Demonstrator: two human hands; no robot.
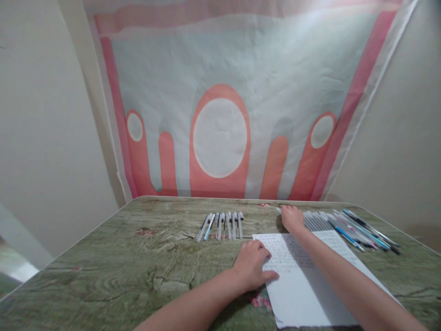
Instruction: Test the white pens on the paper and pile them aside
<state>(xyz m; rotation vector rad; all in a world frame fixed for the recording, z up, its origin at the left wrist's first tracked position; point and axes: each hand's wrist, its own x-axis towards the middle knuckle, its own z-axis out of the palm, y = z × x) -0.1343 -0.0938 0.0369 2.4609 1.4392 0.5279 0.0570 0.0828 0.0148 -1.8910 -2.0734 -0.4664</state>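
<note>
My left hand [253,264] lies over the left edge of a white sheet of paper [296,299] covered in handwriting at its top, with thumb and fingers apart. Beyond the sheet's top edge, my right hand [292,218] is closed at the left end of a row of clear pens [317,221]. The pale tip of a pen [279,210] pokes out past its fingers; the rest is hidden by the hand. To the left, a separate row of several capped pens [223,226] lies side by side, a light-blue one among them.
A looser heap of coloured pens [370,232] lies at the right, beyond the paper. Everything rests on a wood-patterned table [113,271]. Behind its far edge hangs a pink and grey printed sheet [220,55], with pale walls on either side.
</note>
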